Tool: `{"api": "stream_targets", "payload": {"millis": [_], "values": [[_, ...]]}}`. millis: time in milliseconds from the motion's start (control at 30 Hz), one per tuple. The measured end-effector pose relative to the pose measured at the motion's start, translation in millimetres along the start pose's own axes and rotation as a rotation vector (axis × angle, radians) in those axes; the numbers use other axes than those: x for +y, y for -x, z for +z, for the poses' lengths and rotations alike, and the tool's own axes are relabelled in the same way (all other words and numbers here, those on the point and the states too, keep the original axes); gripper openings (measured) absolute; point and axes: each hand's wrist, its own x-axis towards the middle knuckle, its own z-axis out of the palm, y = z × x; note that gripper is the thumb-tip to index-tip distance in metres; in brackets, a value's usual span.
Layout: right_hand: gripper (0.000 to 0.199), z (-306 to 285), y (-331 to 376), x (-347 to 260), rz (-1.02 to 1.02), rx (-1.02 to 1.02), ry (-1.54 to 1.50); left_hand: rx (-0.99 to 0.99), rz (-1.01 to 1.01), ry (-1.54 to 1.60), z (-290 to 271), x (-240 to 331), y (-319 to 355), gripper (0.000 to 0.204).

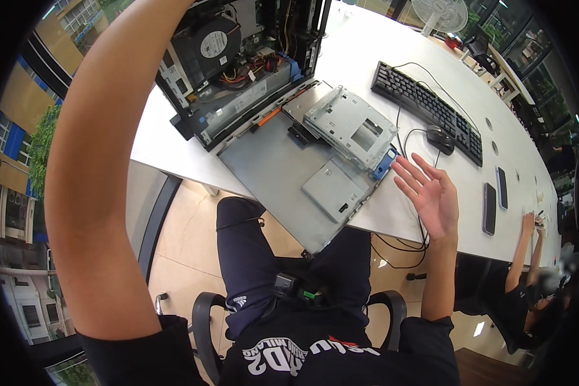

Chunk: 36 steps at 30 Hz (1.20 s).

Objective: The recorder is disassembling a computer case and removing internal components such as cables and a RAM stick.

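My right hand spread, empty.
Drive cage lies just up-left of my fingers; left hand out of view.

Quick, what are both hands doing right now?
Left hand: raised out of the picture, cannot be told.
Right hand: open, fingers spread, holding nothing, beside the metal drive cage.

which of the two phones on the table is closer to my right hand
The black phone, the nearer of the pair: it lies just beside the open right hand, palm up with nothing in it. The other phone, with a blue edge, lies farther out beyond it.
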Motion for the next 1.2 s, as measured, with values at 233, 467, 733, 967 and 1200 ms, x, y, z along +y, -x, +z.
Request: {"api": "stream_targets", "payload": {"millis": [233,467,733,967,1200], "values": [[0.059,-5.9,-17.1,-2.4,0.016,-0.01,0.039,-0.02,0.026,0.028,1.4,2.6,-2.0,0.087],[0.055,-11.6,-18.7,3.1,0.073,-0.058,0.104,-0.054,0.037,0.052,-2.0,1.4,1.2,0.085],[0.052,-16.0,-25.1,10.9,0.087,-0.102,0.113,-0.036,0.041,0.045,1.6,-4.0,-8.0,0.081],[0.048,-0.2,-22.1,4.0,0.076,-0.085,0.096,-0.043,0.112,0.069,-0.4,2.8,1.8,0.078],[0.049,37.1,-21.7,-20.0,0.005,-0.178,0.09,-0.018,0.044,0.044,-0.5,5.1,1.3,0.079]]}}
